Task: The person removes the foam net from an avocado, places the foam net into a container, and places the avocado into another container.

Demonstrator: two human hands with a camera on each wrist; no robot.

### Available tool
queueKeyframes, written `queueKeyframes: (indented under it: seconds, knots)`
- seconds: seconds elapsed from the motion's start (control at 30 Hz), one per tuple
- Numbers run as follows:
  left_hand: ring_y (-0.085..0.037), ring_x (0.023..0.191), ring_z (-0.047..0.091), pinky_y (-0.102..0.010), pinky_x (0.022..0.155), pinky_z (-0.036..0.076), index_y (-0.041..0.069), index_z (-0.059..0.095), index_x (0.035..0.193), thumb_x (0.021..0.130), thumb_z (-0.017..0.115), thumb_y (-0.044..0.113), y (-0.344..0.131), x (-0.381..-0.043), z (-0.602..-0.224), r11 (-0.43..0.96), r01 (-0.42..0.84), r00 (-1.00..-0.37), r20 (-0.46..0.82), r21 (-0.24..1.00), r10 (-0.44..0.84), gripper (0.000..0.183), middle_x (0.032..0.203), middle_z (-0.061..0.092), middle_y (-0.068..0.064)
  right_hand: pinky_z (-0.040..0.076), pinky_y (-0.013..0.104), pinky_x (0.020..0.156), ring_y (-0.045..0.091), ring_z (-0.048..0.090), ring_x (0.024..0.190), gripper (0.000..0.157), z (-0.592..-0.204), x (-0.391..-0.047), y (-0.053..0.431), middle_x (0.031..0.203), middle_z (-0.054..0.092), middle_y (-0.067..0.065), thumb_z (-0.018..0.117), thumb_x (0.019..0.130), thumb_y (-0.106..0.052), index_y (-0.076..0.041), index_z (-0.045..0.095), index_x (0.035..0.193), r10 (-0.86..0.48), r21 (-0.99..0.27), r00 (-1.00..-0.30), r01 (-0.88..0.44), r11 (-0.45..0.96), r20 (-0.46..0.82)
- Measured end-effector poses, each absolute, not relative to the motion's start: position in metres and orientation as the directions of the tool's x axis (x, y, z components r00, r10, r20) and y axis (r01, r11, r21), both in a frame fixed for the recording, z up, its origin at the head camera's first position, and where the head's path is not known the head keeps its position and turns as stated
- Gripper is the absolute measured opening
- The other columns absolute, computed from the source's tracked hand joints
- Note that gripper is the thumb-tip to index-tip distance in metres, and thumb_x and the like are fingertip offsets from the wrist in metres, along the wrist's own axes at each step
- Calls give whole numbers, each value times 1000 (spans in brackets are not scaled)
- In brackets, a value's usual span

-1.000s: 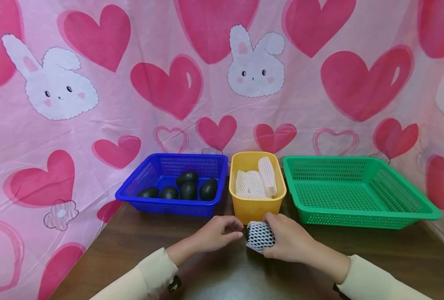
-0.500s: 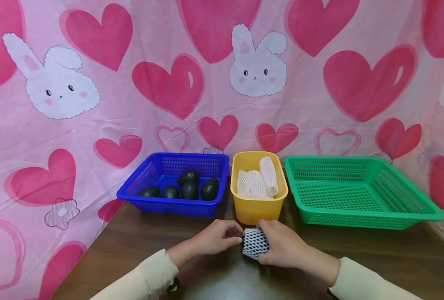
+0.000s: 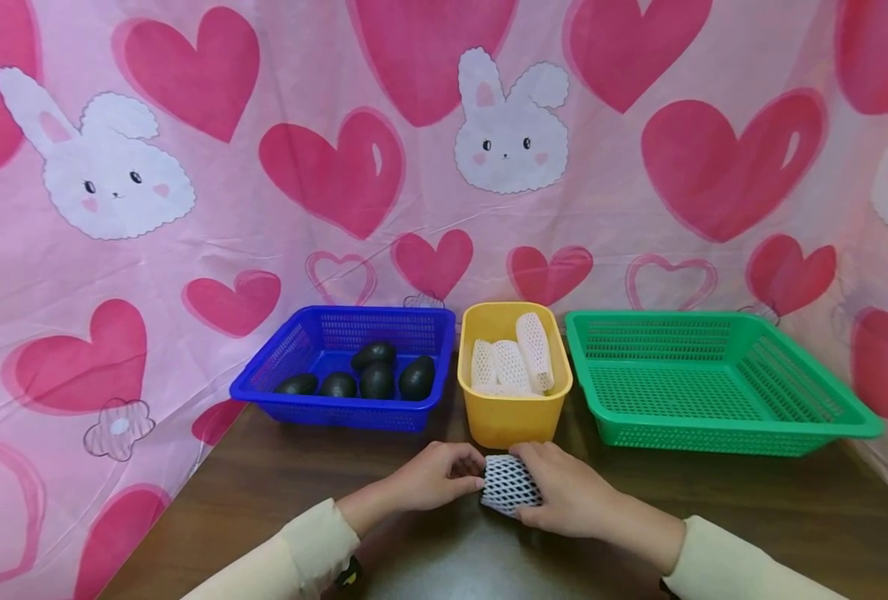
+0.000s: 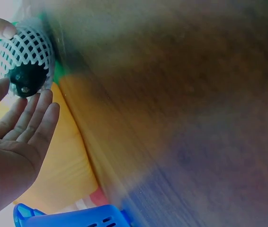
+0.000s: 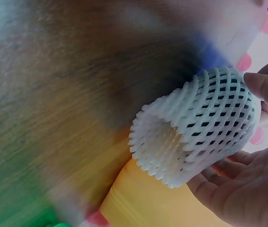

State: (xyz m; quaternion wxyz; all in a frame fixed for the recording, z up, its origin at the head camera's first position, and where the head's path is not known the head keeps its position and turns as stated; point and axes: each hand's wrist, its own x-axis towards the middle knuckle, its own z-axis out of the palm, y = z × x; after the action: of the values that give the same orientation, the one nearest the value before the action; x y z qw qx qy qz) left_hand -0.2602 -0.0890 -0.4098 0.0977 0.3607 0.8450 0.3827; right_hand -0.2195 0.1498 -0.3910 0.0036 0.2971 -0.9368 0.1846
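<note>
A dark avocado [image 4: 27, 76] sits partly inside a white foam net sleeve [image 3: 510, 486] above the table. My right hand [image 3: 575, 492] grips the sleeved avocado from the right side, thumb and fingers on opposite sides. In the right wrist view the loose end of the foam net [image 5: 160, 142] gapes hollow past the fruit. My left hand [image 3: 436, 477] is at the other end, fingers extended with a slight bend. Its fingertips [image 4: 46, 97] are at the bare tip of the avocado in the left wrist view, with the thumb beside it; firm contact is hard to tell.
A blue basket [image 3: 339, 408] with several avocados [image 3: 376, 379] stands at the back left. Behind my hands is a yellow bin [image 3: 515, 421] holding white foam nets [image 3: 515, 367]. A green basket [image 3: 702, 437] stands to the right on the wooden table [image 3: 414, 554].
My right hand has brought the sleeved avocado slightly left and down, up against my left hand's fingers. The dark end visible earlier is now covered in the head view. My left hand has barely shifted.
</note>
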Motion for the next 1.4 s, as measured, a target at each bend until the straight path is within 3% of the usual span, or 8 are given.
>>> queueKeyframes:
  seconds: [0.7, 1.1, 1.4]
  knots:
    - [0, 80, 60, -19, 75, 51, 6, 68, 109, 88, 72, 15, -85, -261, -410, 459, 547, -712, 101, 700, 695, 23, 92, 67, 8, 48, 46, 87, 21, 54, 104, 72, -385, -218, 169, 120, 56, 7, 80, 79, -39, -4, 48, 134, -596, -368, -800, -575, 731, 69]
    - [-2, 87, 61, -20, 81, 50, 7, 67, 111, 86, 76, 18, -85, -261, -409, 464, 537, -718, 93, 705, 689, 29, 100, 68, 5, 48, 47, 89, 21, 58, 103, 64, -391, -222, 184, 120, 61, 7, 78, 82, -39, -3, 54, 129, -595, -393, -801, -572, 720, 75]
    - [-6, 89, 62, -21, 81, 50, 5, 66, 114, 80, 79, 8, -79, -261, -408, 423, 487, -725, 83, 764, 684, 36, 104, 67, 4, 49, 45, 88, 16, 58, 103, 59, -393, -222, 184, 119, 62, 3, 76, 83, -38, -7, 54, 128, -620, -410, -778, -600, 687, 100]
